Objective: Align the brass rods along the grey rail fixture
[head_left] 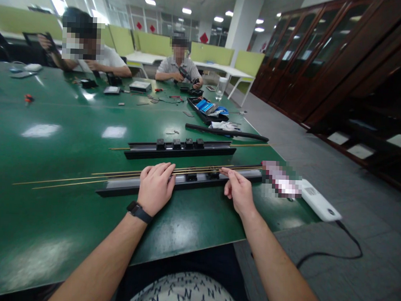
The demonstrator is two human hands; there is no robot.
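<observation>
In the head view a long black channel-shaped rail (120, 191) lies across the table in front of me, with several thin brass-coloured rods (54, 180) running along its top and far past its left end. My left hand (156, 186) is closed over the rail and rods, its fingers bent over the far side. At the rail's right part, my right hand (238, 190) pinches at the rods with thumb and index finger, its other fingers curled. Small black blocks (191, 175) sit in the rail between my hands.
Beyond lies a second black rail (180, 155) with several black blocks (176, 143). A long black strip (227, 132), a glove (226, 125) and a black tray (205, 111) are farther back. A white power bank (320, 203) with a cable overhangs the right edge. Two people work across the table.
</observation>
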